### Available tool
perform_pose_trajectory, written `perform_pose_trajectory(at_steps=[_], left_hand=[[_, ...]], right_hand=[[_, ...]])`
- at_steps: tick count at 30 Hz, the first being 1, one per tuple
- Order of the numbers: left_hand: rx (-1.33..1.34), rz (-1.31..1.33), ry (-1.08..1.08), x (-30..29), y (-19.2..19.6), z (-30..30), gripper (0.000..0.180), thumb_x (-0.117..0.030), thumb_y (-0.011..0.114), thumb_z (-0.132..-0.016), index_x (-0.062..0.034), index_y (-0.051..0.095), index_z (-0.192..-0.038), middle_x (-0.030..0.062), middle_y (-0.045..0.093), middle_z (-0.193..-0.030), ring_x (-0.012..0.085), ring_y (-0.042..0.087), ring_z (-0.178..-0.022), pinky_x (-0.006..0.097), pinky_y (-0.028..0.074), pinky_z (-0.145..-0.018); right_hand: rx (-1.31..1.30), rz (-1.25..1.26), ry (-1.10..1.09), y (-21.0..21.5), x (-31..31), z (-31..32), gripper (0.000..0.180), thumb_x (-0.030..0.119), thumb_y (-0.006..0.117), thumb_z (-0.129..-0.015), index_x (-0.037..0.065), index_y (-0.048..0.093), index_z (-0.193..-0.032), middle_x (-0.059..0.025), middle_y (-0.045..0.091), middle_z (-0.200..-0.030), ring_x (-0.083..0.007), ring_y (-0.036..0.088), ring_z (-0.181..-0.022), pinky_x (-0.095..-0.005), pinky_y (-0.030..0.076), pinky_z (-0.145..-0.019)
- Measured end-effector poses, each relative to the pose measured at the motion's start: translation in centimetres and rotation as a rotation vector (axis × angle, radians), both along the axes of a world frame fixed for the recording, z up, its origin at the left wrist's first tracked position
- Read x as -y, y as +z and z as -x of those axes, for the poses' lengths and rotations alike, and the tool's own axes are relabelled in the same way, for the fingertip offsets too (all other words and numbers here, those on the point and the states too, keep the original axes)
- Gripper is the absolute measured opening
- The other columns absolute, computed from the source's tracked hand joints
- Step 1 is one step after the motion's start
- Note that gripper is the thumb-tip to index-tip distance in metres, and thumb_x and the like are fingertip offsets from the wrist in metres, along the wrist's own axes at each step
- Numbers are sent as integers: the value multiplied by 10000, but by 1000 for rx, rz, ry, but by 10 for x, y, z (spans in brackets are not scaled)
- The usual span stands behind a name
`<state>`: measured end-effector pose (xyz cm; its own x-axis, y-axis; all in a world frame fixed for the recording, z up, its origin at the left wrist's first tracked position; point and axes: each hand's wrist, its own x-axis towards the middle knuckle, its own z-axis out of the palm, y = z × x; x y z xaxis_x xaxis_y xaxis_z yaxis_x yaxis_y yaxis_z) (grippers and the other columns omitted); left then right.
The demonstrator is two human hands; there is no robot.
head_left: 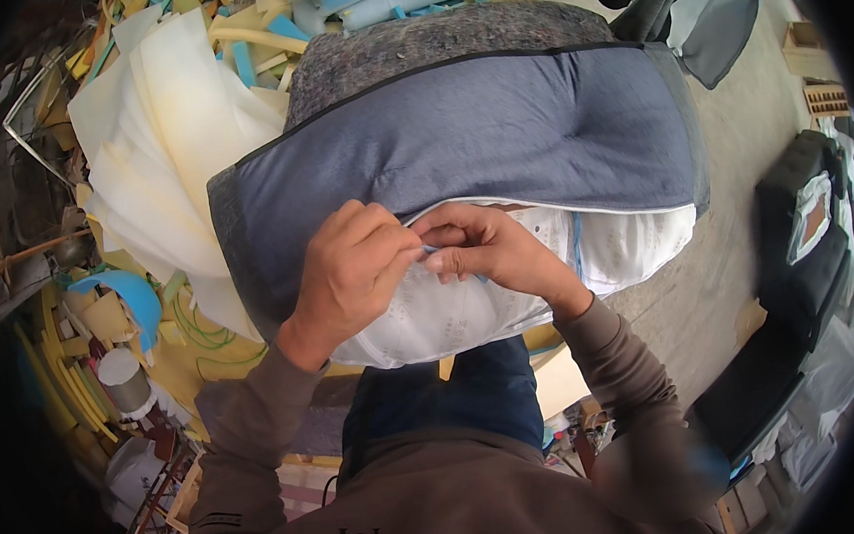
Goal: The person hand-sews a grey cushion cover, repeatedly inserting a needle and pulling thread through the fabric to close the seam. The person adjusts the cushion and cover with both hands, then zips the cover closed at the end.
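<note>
A padded cushion with a grey-blue fabric cover (476, 128) lies in front of me, a seam-like dent on either side of its middle. Along its near side the cover's pale edge stands open, showing a white printed inner lining (451, 310). At that edge, left of the middle, my left hand (352, 268) and my right hand (506, 251) meet with fingertips pinched. Between them shows a short bit of thin blue cord (430, 250); its ends are hidden by my fingers. Farther right, another blue strip (578, 245) runs down over the white lining.
The cushion rests on a grey felt-covered block (439, 35). White foam sheeting (171, 137) drapes at the left, with yellow and blue foam scraps (258, 34) behind. Black padded pieces (798, 268) stand at the right, and a grey-black fabric piece (718, 18) lies at the far right.
</note>
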<state>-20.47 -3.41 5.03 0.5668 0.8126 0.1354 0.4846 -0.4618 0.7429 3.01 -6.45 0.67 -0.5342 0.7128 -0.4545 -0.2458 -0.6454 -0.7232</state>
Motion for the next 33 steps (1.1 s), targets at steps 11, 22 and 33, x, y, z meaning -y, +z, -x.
perform_pose_trajectory(at_steps=[11, 22, 33], left_hand=[[144, 66, 187, 14, 6, 8, 231, 60, 735, -899, -13, 691, -1113, 117, 675, -1050, 251, 612, -798, 334, 518, -711], [134, 54, -14, 8, -16, 8, 149, 12, 811, -898, -29, 730, -1017, 83, 738, -994, 244, 679, -855, 372, 553, -718], [252, 303, 359, 34, -15, -7, 183, 75, 757, -940, -4, 701, -1096, 88, 733, -990, 163, 715, -852, 300, 578, -774]], right_hand=[[73, -50, 65, -3, -4, -5, 169, 162, 700, -1092, 10, 771, -1072, -4, 725, -879, -77, 616, -700, -250, 502, -677], [-26, -2, 143, -11, -6, -4, 168, 159, 686, -1100, 11, 764, -1120, -8, 716, -863, -81, 633, -707, -257, 522, -680], [571, -564, 29, 5, 11, 15, 162, 142, 762, -1002, 23, 744, -1110, -119, 739, -820, -260, 733, -699, -370, 548, -651]])
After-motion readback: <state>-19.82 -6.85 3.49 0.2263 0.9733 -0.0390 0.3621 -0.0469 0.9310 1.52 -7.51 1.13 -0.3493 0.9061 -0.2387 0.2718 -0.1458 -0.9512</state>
